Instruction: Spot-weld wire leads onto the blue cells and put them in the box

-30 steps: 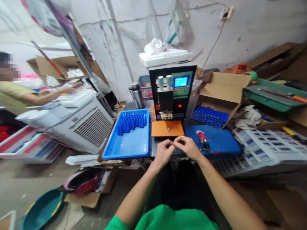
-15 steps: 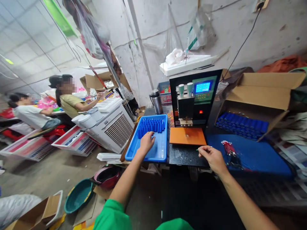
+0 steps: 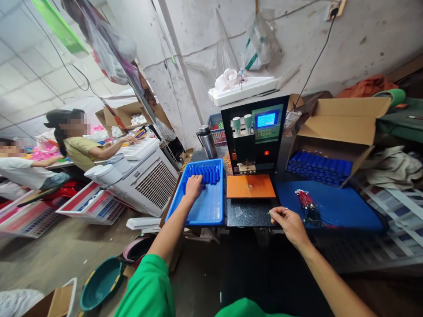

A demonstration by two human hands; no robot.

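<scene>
L hand (image 3: 193,187) fingers grasping blue cells (image 3: 206,173) in tray (image 3: 205,209); R hand (image 3: 289,222) clenched (contents unclear).

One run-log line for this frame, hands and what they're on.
left hand: on blue cells in blue tray | right hand: pinching small thin piece, at black table edge | welder: behind orange plate

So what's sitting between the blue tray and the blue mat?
In the head view, an orange plate lies between the blue tray and blue mat, on the dark tabletop.
</scene>
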